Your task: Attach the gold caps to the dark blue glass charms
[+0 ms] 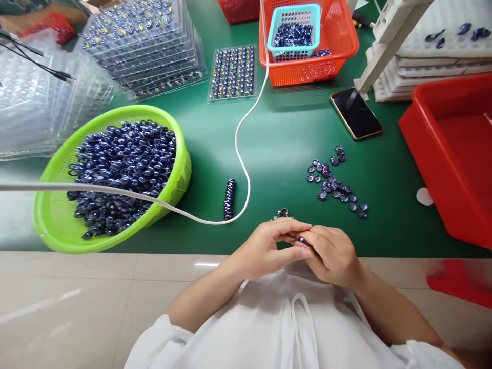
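Observation:
My left hand (271, 246) and my right hand (333, 254) meet at the table's front edge. Between their fingertips a small glossy dark blue shell (303, 240) shows in part; fingers cover the rest of it. The left thumb and forefinger close on it from one side, and the curled right fingers grip it from the other. Just beyond my left hand lie a few small parts (283, 212), partly hidden. A neat row of dark blue glossy pieces (229, 200) stands to the left. Scattered dark blue round caps (336, 194) lie ahead to the right.
A green basket (182, 169) heaped with dark pieces stands left, a white cable (241, 133) crossing it. Behind are stacked filled trays (192, 56), one flat tray (233, 73) and an orange basket (295, 77). A phone (356, 114) and red bin (434, 154) are at right.

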